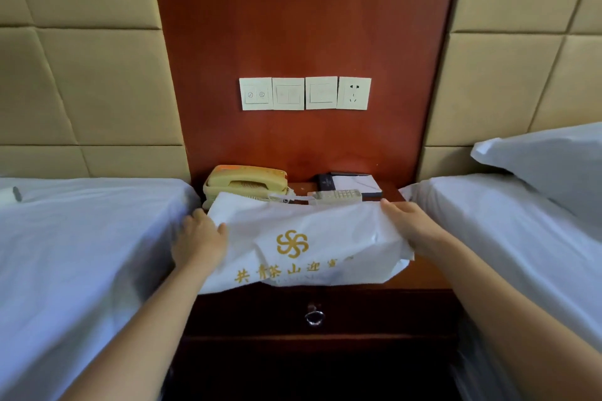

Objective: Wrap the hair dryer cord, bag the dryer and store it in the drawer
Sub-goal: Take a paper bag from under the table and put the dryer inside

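A white cloth bag point(303, 244) with a gold pinwheel logo and gold characters lies across the dark wooden nightstand point(426, 273), bulging as if something is inside; the hair dryer and its cord are hidden. My left hand point(200, 239) holds the bag's left end, fingers curled over the edge. My right hand point(408, 225) grips the right end, where the fabric bunches under my fingers. Below the bag the drawer point(260, 312) is closed, its metal ring pull point(314, 317) hanging at the middle.
Behind the bag stand a yellowed telephone point(246, 184), a remote control point(335, 196) and a notepad point(355, 184). White-sheeted beds point(75, 247) flank the nightstand on both sides, with a pillow point(550, 163) at right. Switches and a socket point(354, 93) sit on the red wall panel.
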A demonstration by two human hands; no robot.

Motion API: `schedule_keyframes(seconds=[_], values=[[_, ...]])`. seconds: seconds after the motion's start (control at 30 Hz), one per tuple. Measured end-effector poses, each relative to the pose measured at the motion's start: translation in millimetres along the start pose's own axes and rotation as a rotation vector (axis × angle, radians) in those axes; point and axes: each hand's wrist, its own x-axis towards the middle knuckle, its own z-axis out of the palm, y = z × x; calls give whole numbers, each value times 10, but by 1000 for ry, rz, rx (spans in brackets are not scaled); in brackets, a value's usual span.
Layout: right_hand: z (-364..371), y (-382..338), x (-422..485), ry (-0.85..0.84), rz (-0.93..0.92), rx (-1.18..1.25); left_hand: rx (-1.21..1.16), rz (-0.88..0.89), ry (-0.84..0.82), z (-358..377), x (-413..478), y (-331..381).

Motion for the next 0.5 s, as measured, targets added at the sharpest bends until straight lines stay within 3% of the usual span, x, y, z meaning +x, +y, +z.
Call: schedule_keyframes(seconds=[0.07, 0.27, 0.43, 0.5], values=[[-42, 53, -111, -54, 7, -18, 78, 153, -6, -6, -139, 252], [-162, 198, -491, -123, -99, 170, 33, 606, -261, 181, -677, 1057], [-185, 447, -661, 211, -190, -118, 105, 619, -288, 529, -709, 1147], [-183, 507, -702, 207, -253, -131, 108, 602, -265, 625, -673, 1122]])
